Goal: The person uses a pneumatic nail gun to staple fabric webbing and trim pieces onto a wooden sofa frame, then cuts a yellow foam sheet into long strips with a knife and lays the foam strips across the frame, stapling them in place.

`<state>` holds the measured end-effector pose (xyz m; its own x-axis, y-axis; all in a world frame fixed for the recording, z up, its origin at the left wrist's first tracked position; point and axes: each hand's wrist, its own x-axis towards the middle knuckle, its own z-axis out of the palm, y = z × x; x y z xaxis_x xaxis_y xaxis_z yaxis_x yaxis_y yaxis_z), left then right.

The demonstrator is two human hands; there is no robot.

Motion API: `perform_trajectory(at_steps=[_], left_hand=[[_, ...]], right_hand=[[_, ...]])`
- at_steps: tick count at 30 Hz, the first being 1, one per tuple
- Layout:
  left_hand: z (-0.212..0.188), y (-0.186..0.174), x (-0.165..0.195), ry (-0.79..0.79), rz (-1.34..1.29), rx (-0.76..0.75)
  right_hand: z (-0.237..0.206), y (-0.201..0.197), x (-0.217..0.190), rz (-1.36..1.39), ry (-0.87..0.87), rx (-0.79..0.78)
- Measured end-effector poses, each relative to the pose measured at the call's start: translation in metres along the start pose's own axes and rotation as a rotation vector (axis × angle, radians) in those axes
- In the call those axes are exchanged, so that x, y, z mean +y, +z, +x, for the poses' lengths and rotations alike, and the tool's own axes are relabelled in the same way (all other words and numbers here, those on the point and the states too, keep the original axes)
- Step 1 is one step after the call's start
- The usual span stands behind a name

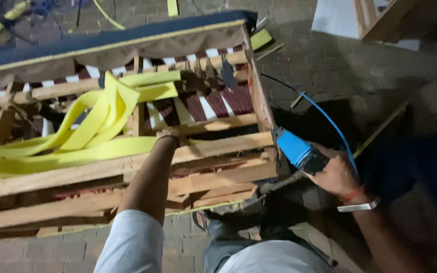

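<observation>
A bare wooden furniture frame [213,146] lies on its side on brick paving, with striped cloth behind its slats. My left hand [167,137] reaches over a slat and grips it; the fingers are hidden behind the wood. My right hand [336,174] holds a blue power tool [295,149] whose nose presses against the frame's right corner post. A blue hose [324,115] runs from the tool up and to the left. A silver bracelet sits on my right wrist.
Wide yellow webbing [92,126] loops across the frame's left half. Blue padded fabric [112,38] covers the frame's far edge. Wood offcuts [271,49] lie on the paving [330,65] beyond. Another wooden piece [380,20] stands at top right. My leg and shoe [201,220] are below.
</observation>
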<state>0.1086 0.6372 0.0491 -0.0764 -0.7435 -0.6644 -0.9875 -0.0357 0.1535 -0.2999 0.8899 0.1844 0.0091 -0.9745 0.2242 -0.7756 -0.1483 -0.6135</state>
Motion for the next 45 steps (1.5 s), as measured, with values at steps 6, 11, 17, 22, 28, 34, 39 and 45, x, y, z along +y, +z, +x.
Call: perform_trajectory(at_steps=[6,11,17,22,28,34,39,45], left_hand=[[0.002,-0.025,-0.026,-0.064,0.024,-0.055],[-0.013,-0.05,-0.031,0.092,-0.005,0.101],[-0.104,-0.017,0.006,0.761,-0.475,0.072],[-0.12,0.069,0.072,0.564,-0.29,0.229],[-0.107,0.123,0.06,0.496,-0.372,0.382],[-0.103,0.135,0.055,0.533,-0.316,0.338],[-0.098,0.128,0.053,0.627,-0.283,0.286],[-0.099,0.118,0.059,0.726,-0.19,0.276]], right_hand=[[0.047,0.015,-0.024,0.095,0.176,-0.01],[0.05,0.045,-0.034,0.252,0.231,-0.039],[0.016,0.049,-0.007,0.293,0.403,-0.021],[-0.015,0.04,0.019,0.431,0.615,-0.07],[-0.047,0.027,0.034,0.41,0.654,-0.231],[-0.057,0.024,0.036,0.364,0.665,-0.4],[-0.054,0.019,0.032,0.336,0.732,-0.472],[-0.049,0.033,0.033,0.377,0.807,-0.506]])
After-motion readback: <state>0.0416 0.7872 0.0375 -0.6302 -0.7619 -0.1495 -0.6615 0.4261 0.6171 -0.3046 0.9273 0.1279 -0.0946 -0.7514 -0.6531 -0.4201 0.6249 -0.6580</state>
